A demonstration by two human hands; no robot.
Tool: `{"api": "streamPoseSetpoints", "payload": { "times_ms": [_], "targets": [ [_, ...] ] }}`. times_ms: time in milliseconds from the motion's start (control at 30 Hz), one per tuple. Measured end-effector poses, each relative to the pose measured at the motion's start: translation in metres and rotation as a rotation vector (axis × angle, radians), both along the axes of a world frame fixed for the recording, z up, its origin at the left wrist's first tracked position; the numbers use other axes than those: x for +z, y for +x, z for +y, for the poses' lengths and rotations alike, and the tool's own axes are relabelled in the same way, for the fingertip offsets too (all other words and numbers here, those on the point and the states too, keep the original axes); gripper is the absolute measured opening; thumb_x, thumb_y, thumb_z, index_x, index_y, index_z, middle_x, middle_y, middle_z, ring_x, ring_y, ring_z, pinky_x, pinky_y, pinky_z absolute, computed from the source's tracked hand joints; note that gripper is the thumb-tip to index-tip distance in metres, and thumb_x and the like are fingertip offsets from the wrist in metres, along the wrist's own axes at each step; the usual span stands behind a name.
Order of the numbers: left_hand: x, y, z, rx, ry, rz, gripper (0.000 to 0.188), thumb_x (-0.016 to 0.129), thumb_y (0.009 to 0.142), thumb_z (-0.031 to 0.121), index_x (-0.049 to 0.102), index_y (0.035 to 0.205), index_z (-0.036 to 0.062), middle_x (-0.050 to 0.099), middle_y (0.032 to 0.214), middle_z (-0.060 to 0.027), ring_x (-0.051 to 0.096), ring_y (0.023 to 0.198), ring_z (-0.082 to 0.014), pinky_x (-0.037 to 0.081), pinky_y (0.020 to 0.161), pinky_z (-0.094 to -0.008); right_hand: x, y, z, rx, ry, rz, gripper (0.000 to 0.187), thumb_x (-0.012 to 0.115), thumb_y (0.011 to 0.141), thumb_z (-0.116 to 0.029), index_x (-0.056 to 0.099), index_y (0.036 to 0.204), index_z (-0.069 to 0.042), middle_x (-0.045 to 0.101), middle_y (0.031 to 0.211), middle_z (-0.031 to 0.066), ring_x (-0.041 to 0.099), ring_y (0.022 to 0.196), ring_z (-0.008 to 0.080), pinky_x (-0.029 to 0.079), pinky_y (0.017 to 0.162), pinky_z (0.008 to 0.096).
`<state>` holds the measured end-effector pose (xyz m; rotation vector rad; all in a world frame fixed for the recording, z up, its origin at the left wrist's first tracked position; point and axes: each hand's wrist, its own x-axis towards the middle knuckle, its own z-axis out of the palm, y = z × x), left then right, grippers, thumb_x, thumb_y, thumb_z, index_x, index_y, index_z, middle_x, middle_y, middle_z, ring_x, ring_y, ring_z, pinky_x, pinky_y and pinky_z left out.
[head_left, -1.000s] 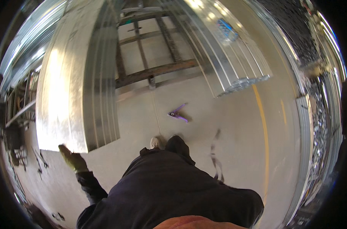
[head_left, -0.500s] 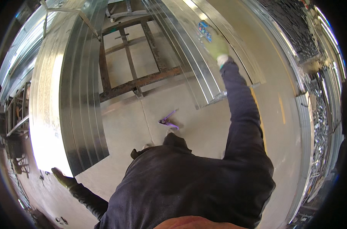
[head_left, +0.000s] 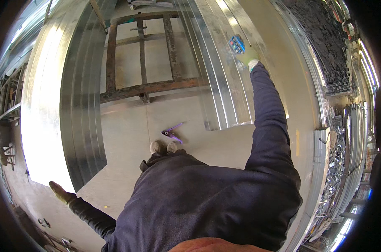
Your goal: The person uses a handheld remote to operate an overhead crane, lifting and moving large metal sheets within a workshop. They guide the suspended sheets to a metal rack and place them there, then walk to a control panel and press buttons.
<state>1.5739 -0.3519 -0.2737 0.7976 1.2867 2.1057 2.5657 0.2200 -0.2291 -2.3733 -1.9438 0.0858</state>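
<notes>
A person's gloved left hand [head_left: 62, 193] touches the near edge of a long, shiny metal panel [head_left: 45, 122] lying left of the rust-brown metal frame [head_left: 157, 89], which serves here as the landmark; its fingers look fairly straight, but whether they grip the edge cannot be told. The gloved right hand [head_left: 250, 55], arm stretched forward, is right of the frame, at a small blue item [head_left: 236, 44] above a second ribbed metal panel [head_left: 213, 75]; its fingers are mostly hidden, so whether they close on the item cannot be told. The step in hand seems to be minding the left panel's end while dealing with the blue item; the next move appears to call for a sure hold on that item and a steady left hand. On the near side of the frame, a purple-handled tool [head_left: 169, 134] lies open on the floor [head_left: 215, 153], just beyond the person's shoes [head_left: 156, 147]. Well right of the frame, past the second panel, sits a heap of metal scrap [head_left: 334, 168].
</notes>
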Motion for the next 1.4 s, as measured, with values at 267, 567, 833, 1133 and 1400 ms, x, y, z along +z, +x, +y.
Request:
{"api": "streamPoseSetpoints", "payload": {
  "times_ms": [267, 567, 833, 1133, 1400],
  "targets": [
    [0.02, 0.057, 0.005, 0.565, -0.729, 0.795, 0.053, 0.035, 0.113, 0.027, 0.037, 0.156, -0.0039, 0.036, 0.165, -0.0149, 0.033, 0.153, -0.0241, 0.024, 0.128, -0.0383, -0.006, 0.002, 0.011, -0.02, 0.162, 0.254, 0.065, 0.072, 0.081, -0.047, 0.061, 0.137, -0.014, 0.069, 0.125, 0.0225, 0.066, 0.115, 0.0403, 0.05, 0.098, 0.0493],
    [0.033, 0.092, 0.017, 0.503, -0.666, 0.951, 0.052, 0.027, 0.112, 0.018, 0.026, 0.161, -0.0009, 0.024, 0.17, -0.0143, 0.024, 0.157, -0.0243, 0.017, 0.13, -0.0393, 0.002, -0.002, 0.004, -0.154, 0.097, 0.139, 0.059, 0.07, 0.084, -0.046, 0.063, 0.133, -0.014, 0.07, 0.122, 0.0225, 0.066, 0.113, 0.0421, 0.05, 0.096, 0.0506],
    [0.051, 0.124, 0.048, 0.452, -0.645, 0.501, 0.054, 0.034, 0.112, 0.023, 0.028, 0.161, -0.0001, 0.026, 0.169, -0.0141, 0.024, 0.157, -0.0232, 0.016, 0.131, -0.0397, -0.017, 0.019, 0.015, -0.049, 0.153, 0.203, 0.06, 0.07, 0.086, -0.049, 0.064, 0.13, -0.008, 0.071, 0.119, 0.0232, 0.067, 0.111, 0.041, 0.051, 0.095, 0.0498],
    [0.073, 0.203, 0.096, 0.393, -0.426, 0.067, 0.066, 0.04, 0.11, 0.042, 0.023, 0.164, 0.0085, 0.019, 0.172, -0.0094, 0.02, 0.158, -0.0246, 0.021, 0.128, -0.0457, 0.004, 0.01, 0.01, -0.074, 0.116, 0.219, 0.064, 0.068, 0.086, -0.052, 0.065, 0.13, -0.006, 0.069, 0.121, 0.0257, 0.067, 0.112, 0.0425, 0.051, 0.096, 0.0499],
    [0.07, 0.263, 0.123, 0.358, -0.317, -0.043, 0.074, 0.048, 0.105, 0.055, 0.028, 0.164, 0.0145, 0.024, 0.171, -0.007, 0.033, 0.153, -0.0279, 0.043, 0.115, -0.0495, 0.017, 0.009, 0.006, -0.055, 0.053, 0.387, 0.069, 0.066, 0.083, -0.053, 0.062, 0.135, -0.007, 0.066, 0.132, 0.0252, 0.064, 0.121, 0.0415, 0.049, 0.102, 0.0479]
  ]
}}
